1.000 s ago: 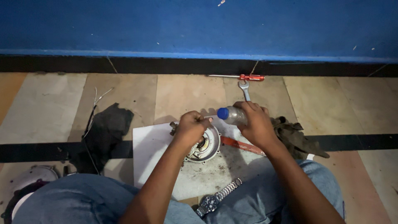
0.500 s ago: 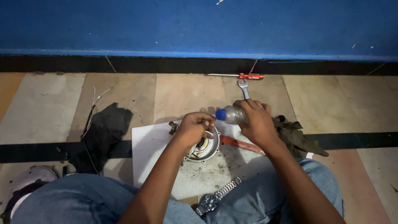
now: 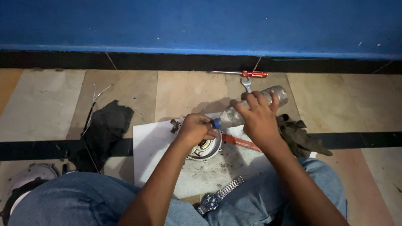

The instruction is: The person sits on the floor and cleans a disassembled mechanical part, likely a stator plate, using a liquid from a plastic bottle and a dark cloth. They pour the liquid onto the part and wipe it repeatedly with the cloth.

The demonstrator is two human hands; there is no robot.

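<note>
Both hands work over a dirty white paper sheet (image 3: 155, 144): the right hand (image 3: 258, 119) is wrapped around a clear plastic bottle with a blue cap (image 3: 251, 109), tipped cap-down toward eight o'clock, contents unclear. At the cap, the left hand (image 3: 194, 129) grips a round silver metal housing (image 3: 206, 148). A red-handled screwdriver (image 3: 240, 73) lies at twelve o'clock, a dark rag (image 3: 102, 127) at nine.
</note>
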